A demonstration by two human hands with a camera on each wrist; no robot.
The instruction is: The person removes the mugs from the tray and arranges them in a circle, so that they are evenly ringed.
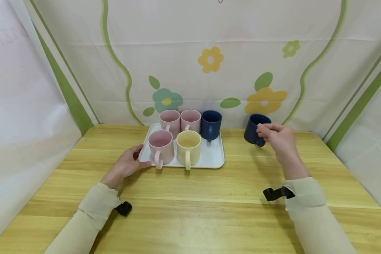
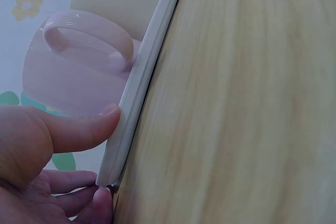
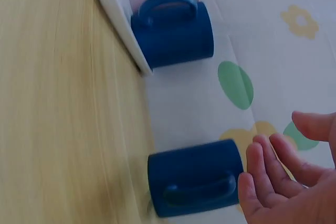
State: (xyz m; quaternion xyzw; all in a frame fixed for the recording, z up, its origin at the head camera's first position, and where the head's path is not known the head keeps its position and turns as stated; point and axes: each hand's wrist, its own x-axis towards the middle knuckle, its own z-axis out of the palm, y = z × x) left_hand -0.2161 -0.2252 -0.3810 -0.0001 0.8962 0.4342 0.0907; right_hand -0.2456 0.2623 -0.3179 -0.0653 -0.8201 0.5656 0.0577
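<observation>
My left hand (image 1: 127,163) grips the front left corner of a white tray (image 1: 211,160). In the left wrist view its thumb presses the front rim, and its fingers bend round the corner. On the tray stand three pink mugs (image 1: 161,146), a cream-yellow mug (image 1: 188,148) and a navy mug (image 1: 211,125). A second navy mug (image 1: 253,131) is off to the tray's right. Beside its rim is my right hand (image 1: 280,139), fingers loosely bent and thumb apart. In the right wrist view those fingertips (image 3: 254,153) lie right at the mug's rim, with nothing between fingers and thumb.
The wooden table (image 1: 190,211) runs back to a white cloth backdrop (image 1: 177,63) printed with flowers and leaves, close behind the mugs. Cloth walls also hang at the left and right. The tray's back-row mugs stand side by side, and the front mugs' handles point towards me.
</observation>
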